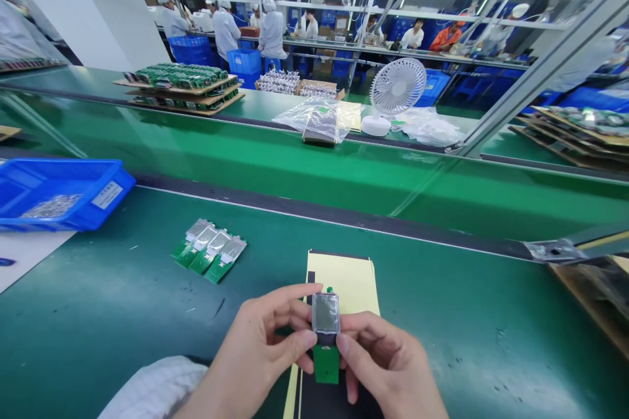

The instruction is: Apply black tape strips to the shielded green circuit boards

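Left hand (260, 347) and right hand (388, 360), fingers pinching a small green circuit board (326, 340) with its metal shield (325, 312), above the yellow sheet (351, 281) at 6 o'clock on the surface (122, 314); fitting step appears underway, next move likely calls for even pressing; four finished boards (209, 250) at 10 o'clock

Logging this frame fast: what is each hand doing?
Left hand: shut on the small green circuit board with grey screen.
Right hand: shut on it too.

Electronics factory (conveyor belt (314, 163), capped workers (272, 29))
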Action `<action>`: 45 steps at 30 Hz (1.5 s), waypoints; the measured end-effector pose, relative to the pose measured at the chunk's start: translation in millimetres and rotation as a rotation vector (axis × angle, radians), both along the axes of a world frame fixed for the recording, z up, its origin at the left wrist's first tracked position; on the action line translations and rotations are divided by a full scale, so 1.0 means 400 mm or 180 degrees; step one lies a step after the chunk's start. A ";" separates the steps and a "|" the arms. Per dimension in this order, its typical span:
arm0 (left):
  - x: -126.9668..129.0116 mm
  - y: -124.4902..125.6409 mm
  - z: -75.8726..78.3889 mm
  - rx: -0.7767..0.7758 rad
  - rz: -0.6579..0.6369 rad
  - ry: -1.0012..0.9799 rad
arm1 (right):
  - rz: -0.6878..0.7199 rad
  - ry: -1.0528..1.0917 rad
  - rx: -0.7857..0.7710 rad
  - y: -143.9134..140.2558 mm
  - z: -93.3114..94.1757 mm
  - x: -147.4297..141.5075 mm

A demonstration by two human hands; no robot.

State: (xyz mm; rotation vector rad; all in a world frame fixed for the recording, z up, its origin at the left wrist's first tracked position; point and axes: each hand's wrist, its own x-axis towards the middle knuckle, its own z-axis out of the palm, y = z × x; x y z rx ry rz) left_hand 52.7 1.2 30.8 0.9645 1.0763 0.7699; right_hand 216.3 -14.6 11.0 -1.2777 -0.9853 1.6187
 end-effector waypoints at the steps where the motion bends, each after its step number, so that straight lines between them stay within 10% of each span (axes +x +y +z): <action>1: 0.000 -0.001 -0.001 0.0028 -0.0007 0.0005 | -0.0059 -0.0008 -0.0004 -0.002 0.003 -0.004; 21: 0.042 -0.008 -0.002 0.0211 0.0191 -0.0155 | -0.0957 0.0439 0.0169 -0.020 -0.013 -0.054; 35: 0.044 -0.022 0.001 -0.0080 0.0709 -0.0546 | -0.1003 0.0823 -0.0014 -0.032 -0.021 -0.069; 45: 0.037 -0.013 0.009 0.0189 0.0296 -0.0449 | -0.0837 0.0974 0.0181 -0.026 -0.017 -0.070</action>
